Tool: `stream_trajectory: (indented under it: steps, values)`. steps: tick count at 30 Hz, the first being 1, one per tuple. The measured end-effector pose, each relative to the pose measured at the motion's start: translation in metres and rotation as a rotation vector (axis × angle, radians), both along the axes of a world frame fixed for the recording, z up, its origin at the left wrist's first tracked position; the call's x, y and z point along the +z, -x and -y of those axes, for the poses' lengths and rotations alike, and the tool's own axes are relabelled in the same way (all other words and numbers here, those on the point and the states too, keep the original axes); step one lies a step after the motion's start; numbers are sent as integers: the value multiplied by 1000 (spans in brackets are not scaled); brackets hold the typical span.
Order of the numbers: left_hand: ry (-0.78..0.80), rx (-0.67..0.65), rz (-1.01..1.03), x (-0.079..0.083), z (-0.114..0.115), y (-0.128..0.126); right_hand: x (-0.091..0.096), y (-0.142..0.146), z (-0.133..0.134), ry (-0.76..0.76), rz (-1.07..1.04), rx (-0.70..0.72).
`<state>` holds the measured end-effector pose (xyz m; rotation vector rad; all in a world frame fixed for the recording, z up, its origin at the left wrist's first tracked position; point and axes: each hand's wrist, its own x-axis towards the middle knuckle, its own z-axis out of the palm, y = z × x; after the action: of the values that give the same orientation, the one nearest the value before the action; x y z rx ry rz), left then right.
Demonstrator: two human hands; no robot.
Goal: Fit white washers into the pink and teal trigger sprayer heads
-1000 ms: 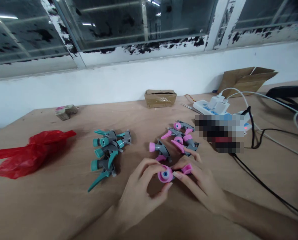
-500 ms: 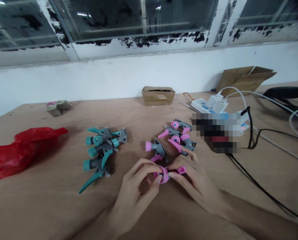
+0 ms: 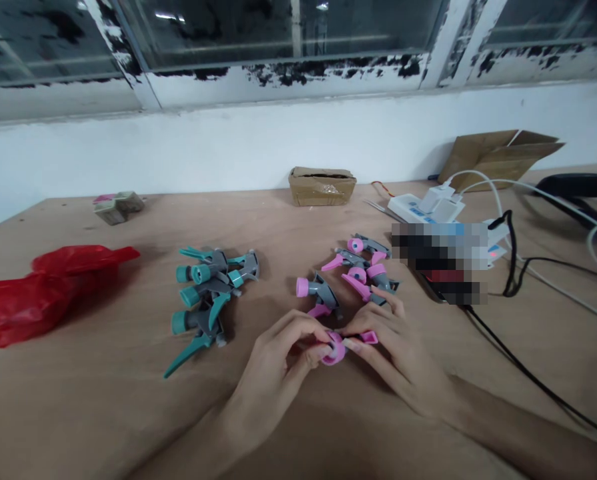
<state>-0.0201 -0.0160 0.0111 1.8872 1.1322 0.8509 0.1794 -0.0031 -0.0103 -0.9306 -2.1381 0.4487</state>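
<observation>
Pink plastic spray head [image 3: 340, 348] between left hand [image 3: 281, 360], pinching its round collar [image 3: 335, 360], and right hand [image 3: 395, 350], apparently gripping its trigger end [image 3: 370, 337]

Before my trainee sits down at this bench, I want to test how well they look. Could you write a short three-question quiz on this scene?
1. Which colour shows on the held spray head: a) teal, b) pink, c) red?
2. True or false: the red bag lies left of the teal spray heads.
3. Which hand is nearer the pink lever of the held spray head?

Key: 1. b; 2. true; 3. the right hand.
</observation>
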Motion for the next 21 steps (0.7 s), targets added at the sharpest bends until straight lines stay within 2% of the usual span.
stream_trajectory:
  steps: [9,14,17,21]
  values:
    - [-117,-37,-116,8,-3,-3,-2,2,3,-42,36,-27]
    - [-239,23,-138,9,0,-1,-1,2,3,8,-8,-129]
    - [-303,89,-96,9,-1,3,0,0,2,-17,-45,-188]
    - [-170,181,-11,0,-5,5,1,0,2,-33,-64,-148]
